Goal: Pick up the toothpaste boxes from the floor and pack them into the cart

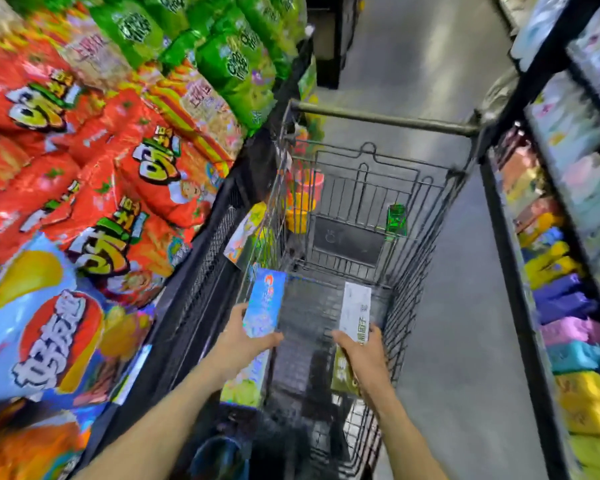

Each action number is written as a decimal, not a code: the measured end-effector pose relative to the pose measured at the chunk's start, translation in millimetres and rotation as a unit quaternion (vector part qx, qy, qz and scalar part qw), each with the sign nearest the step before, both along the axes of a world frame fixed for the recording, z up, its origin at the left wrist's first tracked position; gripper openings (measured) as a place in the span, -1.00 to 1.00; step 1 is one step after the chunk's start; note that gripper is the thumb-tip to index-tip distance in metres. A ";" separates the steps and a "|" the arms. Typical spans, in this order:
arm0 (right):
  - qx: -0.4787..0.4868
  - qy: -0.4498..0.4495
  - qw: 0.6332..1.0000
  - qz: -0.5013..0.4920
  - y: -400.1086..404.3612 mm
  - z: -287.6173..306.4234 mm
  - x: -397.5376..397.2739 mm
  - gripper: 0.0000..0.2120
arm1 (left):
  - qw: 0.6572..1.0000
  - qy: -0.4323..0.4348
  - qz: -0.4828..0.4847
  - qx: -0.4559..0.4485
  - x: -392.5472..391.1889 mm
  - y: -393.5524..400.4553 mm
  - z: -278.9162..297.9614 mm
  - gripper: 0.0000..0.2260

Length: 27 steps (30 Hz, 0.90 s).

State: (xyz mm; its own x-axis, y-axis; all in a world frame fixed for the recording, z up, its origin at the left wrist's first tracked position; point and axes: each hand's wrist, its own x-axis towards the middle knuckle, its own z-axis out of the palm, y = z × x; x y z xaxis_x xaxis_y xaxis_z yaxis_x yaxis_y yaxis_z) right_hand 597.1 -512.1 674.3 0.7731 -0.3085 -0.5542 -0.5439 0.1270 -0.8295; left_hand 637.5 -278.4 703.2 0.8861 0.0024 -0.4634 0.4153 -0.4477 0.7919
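Head view looks down into a wire shopping cart (426, 244) standing in a narrow store aisle, and both of the person's arms reach into it from six o'clock. The left hand (246, 344) grips a blue toothpaste box (265, 299) by its near end, thumb across the top face and fingers curled round the far edge; the box points away toward twelve o'clock, hard against the cart's left wall. The right hand (361, 351) pinches a white toothpaste box (355, 311) the same way, its long side also running toward twelve, near the cart's right wall. The two boxes sit well apart, with the dark mesh floor of the basket showing between them. Whether either box touches the floor of the basket I cannot tell.

Both boxes are slim, flat-sided cartons, the blue one glossy with bright print, the white one matt with green lettering. The cart is thin grey metal rod, with a round bar handle (385, 117) at twelve o'clock. A small green packet (395, 220) hangs against the far grille. At nine o'clock, shiny red crisp bags (84, 161) crowd a black shelf; green bags (236, 53) sit at eleven o'clock.
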 end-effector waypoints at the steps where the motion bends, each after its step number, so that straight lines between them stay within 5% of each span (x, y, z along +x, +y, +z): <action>1: -0.002 0.008 1.000 -0.002 -4.3 -4.8 4.0 -0.44 | 1.000 0.001 0.003 0.015 5.7 -0.7 -4.5 -0.34; 10: 0.022 0.053 0.998 0.009 -29.9 -52.8 30.0 -0.18 | 0.992 0.010 -0.049 0.117 58.3 -38.4 -25.8 -0.41; 16: 0.010 0.045 0.998 0.031 -39.0 -65.7 54.5 -0.48 | 0.990 0.000 -0.074 0.121 86.8 -68.2 -48.0 -0.50; 20: 0.014 0.045 0.999 0.007 -35.9 -82.2 77.2 -0.48 | 0.986 -0.028 -0.081 0.143 106.4 -79.8 -84.3 -0.47; 23: 0.014 0.051 0.999 0.009 -30.8 -97.5 96.3 -0.35 | 0.986 -0.036 -0.083 0.143 121.4 -88.2 -109.8 -0.69; 27: -0.014 0.065 0.998 0.003 -26.5 -142.0 121.4 -0.34 | 0.987 -0.042 -0.078 0.132 143.2 -93.4 -149.3 -0.75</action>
State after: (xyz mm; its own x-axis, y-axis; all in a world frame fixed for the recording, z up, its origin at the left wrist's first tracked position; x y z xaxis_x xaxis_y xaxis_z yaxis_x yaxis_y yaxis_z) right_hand 718.5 -538.6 532.3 0.6978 -0.3201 -0.6408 -0.6473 0.1014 -0.7555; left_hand 780.7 -371.8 553.9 0.9202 -0.0266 -0.3904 0.2628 -0.6971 0.6671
